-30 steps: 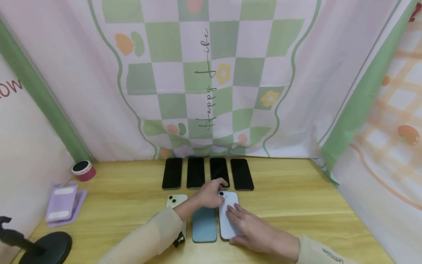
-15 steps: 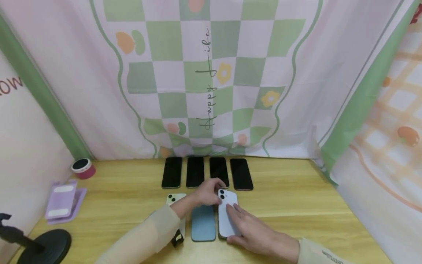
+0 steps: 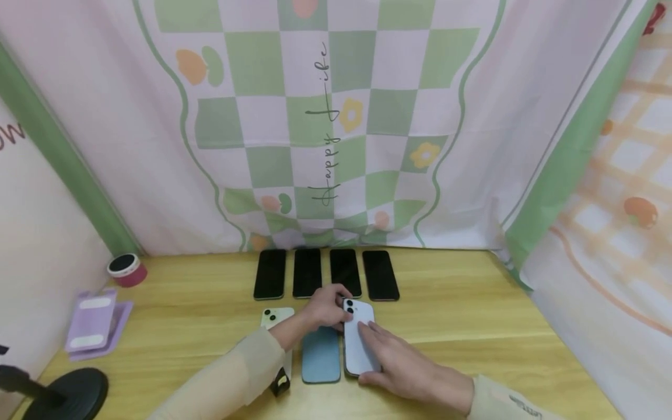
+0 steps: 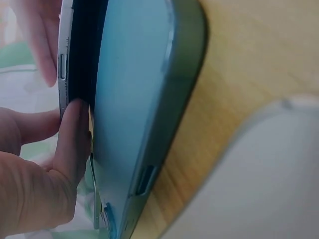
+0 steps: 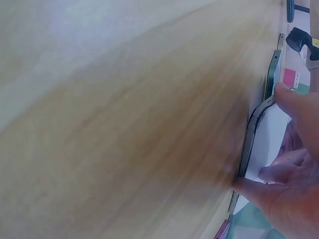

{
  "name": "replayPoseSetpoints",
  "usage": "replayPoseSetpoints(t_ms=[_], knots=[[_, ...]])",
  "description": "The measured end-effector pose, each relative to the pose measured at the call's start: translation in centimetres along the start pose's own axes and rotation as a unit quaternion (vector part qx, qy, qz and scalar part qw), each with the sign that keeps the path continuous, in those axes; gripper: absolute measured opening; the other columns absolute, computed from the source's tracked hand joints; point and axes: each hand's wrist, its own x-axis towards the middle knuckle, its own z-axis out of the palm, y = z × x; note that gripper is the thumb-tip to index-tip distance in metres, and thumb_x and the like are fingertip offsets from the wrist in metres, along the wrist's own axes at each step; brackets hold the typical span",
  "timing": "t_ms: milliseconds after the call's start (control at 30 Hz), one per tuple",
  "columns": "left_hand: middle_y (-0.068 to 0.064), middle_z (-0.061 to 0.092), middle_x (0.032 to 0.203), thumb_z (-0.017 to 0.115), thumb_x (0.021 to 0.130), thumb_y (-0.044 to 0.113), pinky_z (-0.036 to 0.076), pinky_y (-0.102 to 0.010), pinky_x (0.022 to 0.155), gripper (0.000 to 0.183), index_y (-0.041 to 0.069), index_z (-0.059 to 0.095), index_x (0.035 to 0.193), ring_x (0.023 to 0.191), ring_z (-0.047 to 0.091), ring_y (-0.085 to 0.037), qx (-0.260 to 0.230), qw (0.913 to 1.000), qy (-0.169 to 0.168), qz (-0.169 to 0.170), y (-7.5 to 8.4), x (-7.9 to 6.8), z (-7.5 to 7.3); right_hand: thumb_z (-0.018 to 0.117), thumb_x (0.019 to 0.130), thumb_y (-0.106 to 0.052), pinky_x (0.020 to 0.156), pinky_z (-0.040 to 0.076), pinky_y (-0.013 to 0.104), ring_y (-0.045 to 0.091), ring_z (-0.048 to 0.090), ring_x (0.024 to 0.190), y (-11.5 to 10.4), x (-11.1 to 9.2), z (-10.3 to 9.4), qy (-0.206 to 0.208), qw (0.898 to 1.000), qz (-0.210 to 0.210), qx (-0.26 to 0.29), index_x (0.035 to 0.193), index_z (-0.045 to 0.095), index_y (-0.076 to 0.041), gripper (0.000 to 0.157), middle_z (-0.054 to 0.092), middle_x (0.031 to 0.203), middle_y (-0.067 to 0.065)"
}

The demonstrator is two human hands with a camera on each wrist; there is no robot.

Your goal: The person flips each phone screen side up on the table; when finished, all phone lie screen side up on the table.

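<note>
The pale-lavender, flat rectangular phone is between my left hand, pinching its camera-end left edge, and my right hand, gripping its right and near edges.

Head view evenly lit, soft shadows, slightly smeary, edges stretched. Left wrist dimmer, bluish; close pale phone out of focus. Right wrist: whitish glare upper left on tabletop.

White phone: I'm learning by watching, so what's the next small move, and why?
Probably lower the white phone flat: its underside shows in the left wrist view, the left hand pinches its raised edge, and the right hand rests on its back.
</note>
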Motion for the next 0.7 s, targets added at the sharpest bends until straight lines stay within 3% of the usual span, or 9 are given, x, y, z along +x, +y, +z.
replayPoseSetpoints(t_ms=[233,400,567,667,700], knots=[[-0.015,0.062,0.101,0.075,0.085,-0.006,0.063,-0.032,0.059,0.035,0.004,0.068,0.117,0.078,0.068,-0.023,0.028,0.9996,0.002,0.001,0.4,-0.2,-0.2,0.07,0.098,-0.043,0.114,0.047,0.056,0.043,0.046,0.148,0.2,0.0,-0.4,0.003,1.0,-0.007,0.024,0.158,0.036,0.005,0.084,0.042,0.161,0.028],[-0.015,0.063,0.106,0.075,0.085,-0.004,0.062,-0.031,0.056,0.033,0.005,0.069,0.117,0.075,0.068,-0.022,0.076,0.9971,-0.002,0.01,1.5,-0.4,-0.9,0.062,0.104,-0.028,0.106,0.054,0.052,0.04,0.06,0.136,0.8,-0.1,-0.9,0.063,0.994,0.013,0.094,0.15,0.047,0.003,0.057,0.055,0.152,0.026],[-0.015,0.069,0.106,0.068,0.088,-0.002,0.063,-0.034,0.057,0.035,0.003,0.068,0.122,0.065,0.066,-0.018,0.164,0.9859,-0.015,0.03,2.8,-0.3,-1.4,0.056,0.106,-0.017,0.094,0.062,0.042,0.044,0.067,0.124,1.1,-0.1,-1.7,0.104,0.97,0.049,0.216,0.142,0.053,0.007,0.043,0.063,0.14,0.03],[-0.012,0.071,0.083,0.061,0.089,-0.003,0.054,-0.03,0.049,0.04,0.001,0.064,0.129,0.051,0.059,-0.015,0.213,0.9759,-0.026,0.043,3.6,-0.4,-1.2,0.054,0.105,-0.013,0.091,0.063,0.037,0.042,0.068,0.12,1.0,0.0,-2.0,0.098,0.942,0.084,0.309,0.142,0.049,0.013,0.045,0.062,0.138,0.034],[-0.009,0.068,0.071,0.059,0.089,-0.003,0.047,-0.027,0.045,0.036,-0.001,0.065,0.124,0.046,0.054,-0.014,0.227,0.9724,-0.028,0.048,3.8,-0.4,-1.1,0.052,0.105,-0.012,0.091,0.063,0.037,0.042,0.069,0.118,1.0,0.0,-2.1,0.096,0.932,0.094,0.337,0.142,0.047,0.015,0.046,0.061,0.138,0.036]])
